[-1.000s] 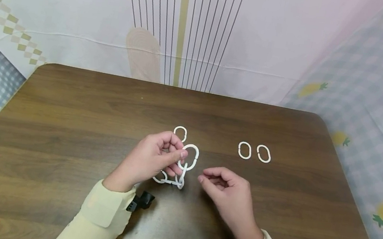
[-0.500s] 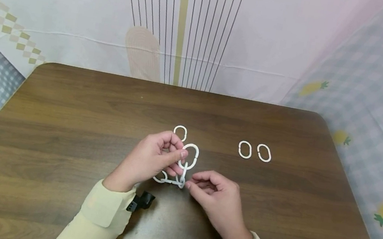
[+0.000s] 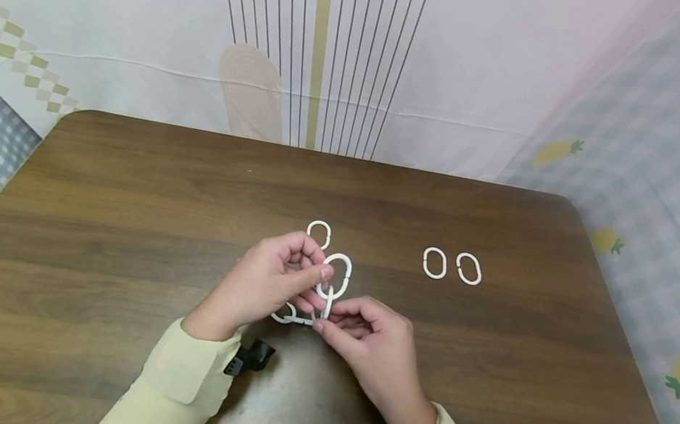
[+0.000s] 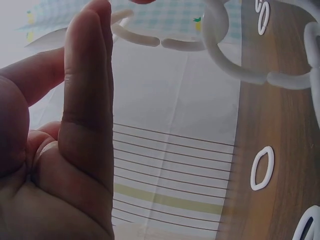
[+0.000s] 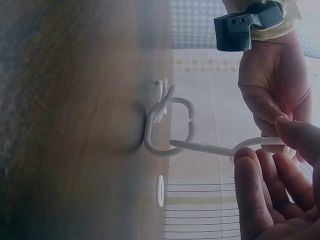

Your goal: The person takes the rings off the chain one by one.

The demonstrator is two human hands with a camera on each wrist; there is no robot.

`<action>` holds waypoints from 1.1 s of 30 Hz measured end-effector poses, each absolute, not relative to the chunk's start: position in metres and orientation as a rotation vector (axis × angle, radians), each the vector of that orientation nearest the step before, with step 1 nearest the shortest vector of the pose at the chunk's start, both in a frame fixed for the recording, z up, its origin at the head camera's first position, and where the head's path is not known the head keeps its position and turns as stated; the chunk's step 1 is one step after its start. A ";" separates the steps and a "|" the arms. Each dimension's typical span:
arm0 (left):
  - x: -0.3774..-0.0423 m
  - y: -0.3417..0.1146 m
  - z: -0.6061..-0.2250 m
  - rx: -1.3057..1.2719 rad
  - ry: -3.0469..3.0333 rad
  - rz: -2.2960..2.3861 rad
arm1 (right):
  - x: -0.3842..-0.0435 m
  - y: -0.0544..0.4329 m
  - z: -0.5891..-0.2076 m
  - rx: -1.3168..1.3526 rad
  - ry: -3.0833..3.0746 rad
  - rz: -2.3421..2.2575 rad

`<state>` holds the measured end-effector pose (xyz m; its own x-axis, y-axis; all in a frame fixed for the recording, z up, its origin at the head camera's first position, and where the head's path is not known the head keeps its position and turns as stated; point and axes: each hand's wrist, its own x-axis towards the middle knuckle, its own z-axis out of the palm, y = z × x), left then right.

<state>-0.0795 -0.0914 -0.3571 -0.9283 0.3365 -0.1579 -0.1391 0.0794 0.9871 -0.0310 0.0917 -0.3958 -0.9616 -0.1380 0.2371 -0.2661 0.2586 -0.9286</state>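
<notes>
The right hand (image 3: 369,348), apart from the chain a second earlier with a gap beyond its fingertips, had moved leftward. Its thumb and fingers had reached the hanging link (image 3: 329,301), whose lower end, bare to view half a second before, now lay between them, partly hidden.

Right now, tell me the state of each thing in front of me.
Left hand: pinching the top ring of the white chain.
Right hand: holding the white chain lower down.
White chain: interlinked, raised at one end, far end unclear.
Ring beyond left hand: lying on the table, unlinked.
Two rings at right: on the table, unlinked, apart.
</notes>
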 end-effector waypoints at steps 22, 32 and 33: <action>-0.081 -0.091 -0.361 0.204 1.992 1.895 | -0.035 0.091 -0.403 0.463 -2.399 1.595; -0.082 -0.092 -0.362 0.237 2.021 1.891 | -0.038 0.095 -0.405 0.522 -2.332 1.515; -0.082 -0.093 -0.363 0.233 2.029 1.889 | -0.038 0.095 -0.405 0.525 -2.331 1.511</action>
<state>-0.0821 -0.0925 -0.3626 -0.9223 0.3576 -0.1466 -0.1207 0.0937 0.9882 -0.0379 0.0950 -0.4051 -0.8836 -0.1332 0.4489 -0.4641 0.3756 -0.8022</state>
